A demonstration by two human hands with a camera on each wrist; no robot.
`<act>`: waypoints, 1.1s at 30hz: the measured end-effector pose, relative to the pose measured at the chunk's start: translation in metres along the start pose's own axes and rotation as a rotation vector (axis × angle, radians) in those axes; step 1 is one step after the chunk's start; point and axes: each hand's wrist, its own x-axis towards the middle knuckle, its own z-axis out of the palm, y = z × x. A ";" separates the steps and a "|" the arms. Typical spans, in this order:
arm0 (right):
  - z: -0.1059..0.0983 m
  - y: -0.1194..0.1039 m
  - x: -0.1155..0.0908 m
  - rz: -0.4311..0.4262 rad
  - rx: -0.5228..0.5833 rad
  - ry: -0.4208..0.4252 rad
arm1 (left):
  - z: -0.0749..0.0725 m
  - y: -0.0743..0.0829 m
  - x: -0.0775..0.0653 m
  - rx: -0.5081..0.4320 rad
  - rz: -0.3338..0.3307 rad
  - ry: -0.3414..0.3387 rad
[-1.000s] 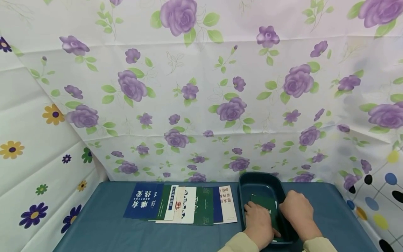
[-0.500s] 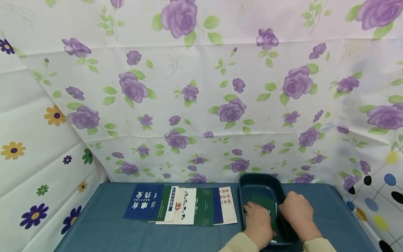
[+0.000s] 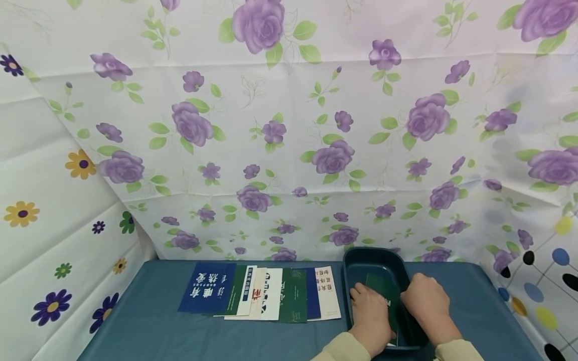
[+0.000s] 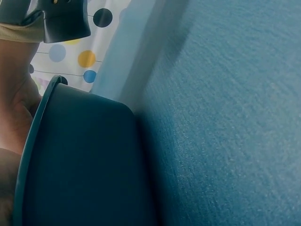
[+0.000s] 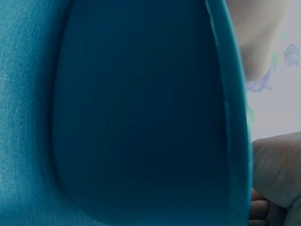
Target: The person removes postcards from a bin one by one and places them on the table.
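A dark teal tray (image 3: 353, 258) with rounded corners stands at the right of the table, and a green printed card (image 3: 380, 287) lies inside it. My left hand (image 3: 371, 317) reaches into the tray and holds the card, fingers at its left side and thumb near its lower right; the hand hides much of it. My right hand (image 3: 426, 302) grips the tray's right rim with curled fingers. Both wrist views mostly show the tray's outer wall (image 4: 84, 155), with the left hand (image 5: 277, 174) partly visible beyond the rim in the right wrist view.
Left of the tray, overlapping printed cards lie in a row: a blue card (image 3: 209, 288), a green card (image 3: 293, 296), a cream card (image 3: 328, 293) and several others. A blue-grey cloth (image 3: 203, 341) covers the table. Floral sheets (image 3: 289, 125) hang behind and at the sides.
The green card in the tray has shifted slightly right and away under my left hand, and the left thumb has drawn in. My right hand stays on the rim.
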 end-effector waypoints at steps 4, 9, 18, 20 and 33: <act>0.000 0.000 0.000 0.002 0.004 0.003 | 0.000 -0.001 -0.001 -0.017 0.001 0.021; 0.001 -0.001 0.001 0.010 0.009 0.001 | -0.002 -0.003 -0.001 -0.010 0.015 0.034; 0.001 0.001 0.004 0.010 0.004 0.018 | -0.005 -0.009 -0.001 0.031 0.055 0.086; 0.001 0.000 0.004 0.011 0.003 0.022 | -0.005 -0.010 -0.002 0.028 0.058 0.101; 0.002 0.002 0.006 0.010 -0.014 0.019 | -0.003 -0.010 -0.003 -0.038 0.078 0.161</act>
